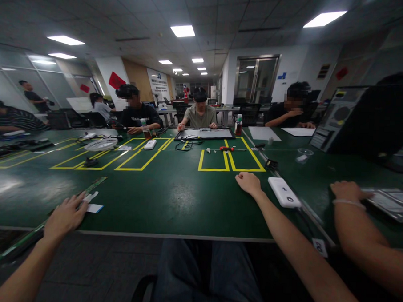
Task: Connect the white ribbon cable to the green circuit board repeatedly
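Observation:
My left hand [66, 216] lies at the near left edge of the green table [172, 198], fingers stretched out over a long thin green strip [92, 186] that runs diagonally off the table edge. Its fingertips touch a small white piece [90, 197] beside a white card [95, 208]. My right hand [248, 182] rests knuckles-up on the table, fingers curled under, with nothing visible in it. A white power bank [284, 192] lies just right of it.
A co-worker's forearm with a wrist band [348, 193] rests at the right next to a flat device [388, 203]. Yellow tape boxes [231, 163], a small fan [100, 144], cables, a red screwdriver [227, 148] and bottles lie farther off. Several people sit across the table.

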The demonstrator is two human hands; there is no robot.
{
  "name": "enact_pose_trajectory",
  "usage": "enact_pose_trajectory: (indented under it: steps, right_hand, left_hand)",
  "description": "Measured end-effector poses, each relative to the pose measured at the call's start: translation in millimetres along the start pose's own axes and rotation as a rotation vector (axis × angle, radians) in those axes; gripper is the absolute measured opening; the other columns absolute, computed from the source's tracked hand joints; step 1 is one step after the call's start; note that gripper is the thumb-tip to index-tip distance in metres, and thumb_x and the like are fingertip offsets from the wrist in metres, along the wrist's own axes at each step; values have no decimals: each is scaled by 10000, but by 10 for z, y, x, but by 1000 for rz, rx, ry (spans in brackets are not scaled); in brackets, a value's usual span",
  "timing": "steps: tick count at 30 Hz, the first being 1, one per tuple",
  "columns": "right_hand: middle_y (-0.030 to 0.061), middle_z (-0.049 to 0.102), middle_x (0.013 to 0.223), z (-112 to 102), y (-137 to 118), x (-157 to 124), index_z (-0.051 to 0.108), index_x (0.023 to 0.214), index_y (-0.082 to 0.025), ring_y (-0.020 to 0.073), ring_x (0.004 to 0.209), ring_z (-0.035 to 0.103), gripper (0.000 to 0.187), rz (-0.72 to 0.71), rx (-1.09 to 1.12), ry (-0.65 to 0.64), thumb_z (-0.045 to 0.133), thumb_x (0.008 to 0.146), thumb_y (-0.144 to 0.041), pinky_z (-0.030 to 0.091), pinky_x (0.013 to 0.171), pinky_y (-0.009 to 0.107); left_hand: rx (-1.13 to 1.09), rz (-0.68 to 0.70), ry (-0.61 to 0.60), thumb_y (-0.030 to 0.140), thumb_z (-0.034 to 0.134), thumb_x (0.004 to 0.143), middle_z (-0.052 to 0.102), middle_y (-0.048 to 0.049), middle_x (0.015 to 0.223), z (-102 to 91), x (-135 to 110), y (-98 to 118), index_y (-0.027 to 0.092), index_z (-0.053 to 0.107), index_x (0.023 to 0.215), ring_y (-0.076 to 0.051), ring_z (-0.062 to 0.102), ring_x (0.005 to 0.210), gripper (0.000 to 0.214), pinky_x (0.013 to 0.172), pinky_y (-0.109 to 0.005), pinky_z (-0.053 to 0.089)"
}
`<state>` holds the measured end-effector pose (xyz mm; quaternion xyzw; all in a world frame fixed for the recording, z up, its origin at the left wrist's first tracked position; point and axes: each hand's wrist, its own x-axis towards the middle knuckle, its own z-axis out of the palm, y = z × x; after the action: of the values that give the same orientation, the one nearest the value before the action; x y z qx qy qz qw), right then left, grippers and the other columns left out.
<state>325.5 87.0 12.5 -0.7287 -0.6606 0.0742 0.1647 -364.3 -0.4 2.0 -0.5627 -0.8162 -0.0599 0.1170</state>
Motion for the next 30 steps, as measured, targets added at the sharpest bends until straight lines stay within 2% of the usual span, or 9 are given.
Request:
enact_pose_trajectory:
  steps: [2, 5, 10, 13, 16, 19, 23, 27, 30]
  right_hand:
    - [69, 735, 916, 9, 0, 1, 714, 847, -225, 217, 896, 679, 343, 2, -8, 15, 484, 1004, -425, 459, 786, 292]
    - [70, 733, 913, 19, -1, 5, 713, 837, -224, 220, 890, 677, 352, 2, -14, 25, 479, 1006, -426, 455, 784, 296]
    - [67, 729, 910, 15, -1, 6, 708, 843, -220, 209, 863, 672, 344, 3, -9, 13, 482, 1011, -418, 456, 763, 291]
    - [66, 730, 919, 6, -2, 0, 706, 852, -223, 209, 867, 669, 339, 3, -2, 5, 484, 1013, -422, 460, 765, 291]
    - [66, 731, 921, -4, -4, -7, 702, 855, -225, 209, 871, 667, 331, 3, 6, -5, 491, 1010, -427, 467, 762, 290]
    - [68, 731, 917, -13, -9, -17, 695, 853, -222, 208, 862, 667, 330, 5, 11, -12, 487, 1013, -422, 472, 756, 292]
    - [63, 729, 918, -27, -18, -34, 693, 869, -219, 201, 850, 671, 339, -1, 17, -20, 467, 1024, -418, 480, 766, 295]
    - [61, 732, 924, -34, -31, -44, 701, 874, -221, 201, 857, 678, 330, -2, 14, -21, 479, 1020, -416, 485, 771, 292]
    - [76, 736, 934, -30, -43, -44, 708, 855, -220, 219, 891, 685, 336, 14, -3, 8, 484, 1016, -412, 481, 792, 304]
  left_hand:
    - [28, -102, -14, 462, 310, 1016, 635, -199, 1429, -63, -72, 72, 145, 483, 1543, -362, 655, 1214, 639, 922, -409, 525]
    - [47, -255, -87, 566, 324, 978, 749, -191, 1209, -167, -160, 171, 184, 543, 1483, -400, 725, 1016, 670, 747, -404, 550]
    - [5, -307, -146, 609, 283, 967, 753, -197, 1168, -215, -169, 194, 178, 584, 1395, -370, 737, 992, 678, 678, -361, 540]
    - [-16, -278, -162, 604, 312, 959, 722, -201, 1262, -172, -126, 149, 163, 570, 1397, -360, 724, 1038, 673, 711, -364, 541]
    - [1, -218, -144, 611, 292, 968, 657, -245, 1360, -139, -99, 121, 112, 589, 1363, -367, 699, 1084, 701, 750, -366, 534]
    - [44, -170, -115, 581, 290, 990, 710, -204, 1269, -148, -117, 144, 132, 606, 1337, -330, 691, 1034, 649, 739, -335, 523]
    - [194, -73, -50, 543, 313, 1024, 755, -158, 1162, -176, -179, 226, 214, 567, 1450, -320, 708, 968, 596, 713, -300, 498]
    - [233, -3, -109, 473, 322, 1047, 765, -125, 1165, -178, -209, 285, 288, 597, 1461, -307, 734, 953, 531, 710, -286, 489]
    - [149, -19, -131, 543, 303, 1030, 747, -135, 1215, -182, -228, 354, 261, 664, 1392, -330, 726, 1021, 584, 731, -318, 514]
